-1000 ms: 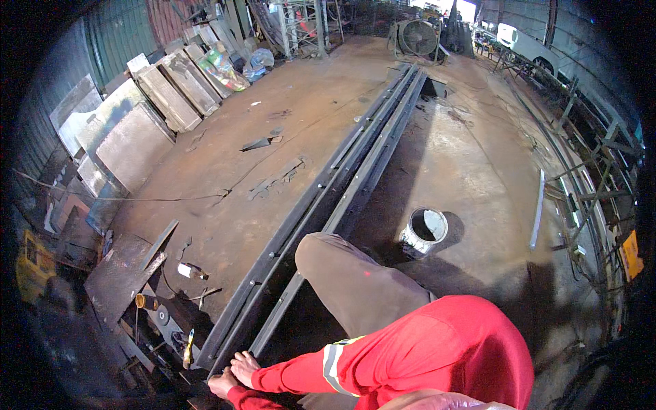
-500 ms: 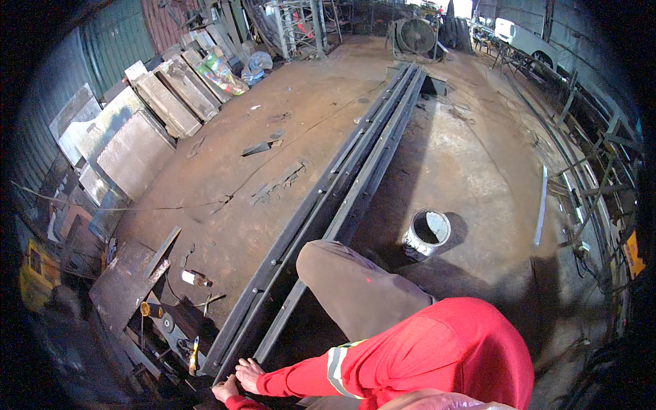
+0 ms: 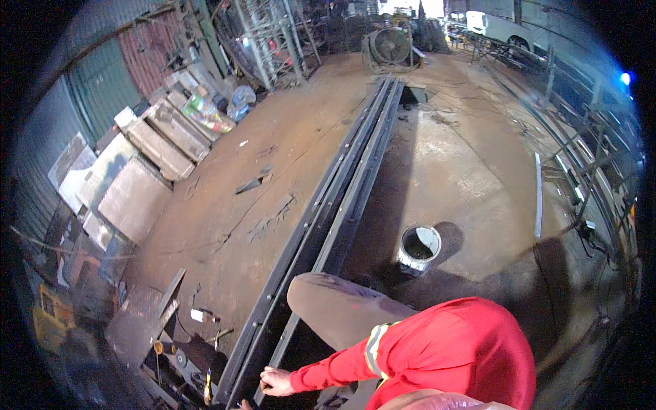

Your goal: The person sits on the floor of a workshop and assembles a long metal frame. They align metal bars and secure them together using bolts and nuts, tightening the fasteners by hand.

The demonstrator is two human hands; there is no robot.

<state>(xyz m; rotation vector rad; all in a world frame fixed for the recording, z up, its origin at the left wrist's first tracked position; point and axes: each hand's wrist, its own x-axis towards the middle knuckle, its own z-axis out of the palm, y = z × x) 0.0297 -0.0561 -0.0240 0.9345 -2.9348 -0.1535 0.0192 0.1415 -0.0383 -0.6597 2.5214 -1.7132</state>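
Rust-brown workshop floor [image 3: 471, 150], hands at the near end of long dark rails [image 3: 320, 205]

Right hand [image 3: 277, 381] has its fingers curled narrow at the near end of the right-hand rail, apparently touching it; whether it grips or merely rests, I cannot tell. Left hand [image 3: 244, 404] is mostly cut off by the lower edge of the view, so its state cannot be told. A bent leg [image 3: 342, 307] crosses in front of the right-hand rail, probably because crouching brings the hands low enough.

The rails run side by side from the floor's near edge toward its far edge, straight and dark, with small studs along them. Toward the floor's near left corner, a yellow-handled brush [image 3: 208, 384] is just beside the rails, perhaps for easy reach. Right of them a round white bucket [image 3: 415, 265] stands upright, likely so nothing spills. Flat, scuffed panels [image 3: 137, 198] lean near the corrugated wall [image 3: 99, 102] along the floor's left edge, presumably to save space, and a round caged fan [image 3: 391, 46] stands by the far edge
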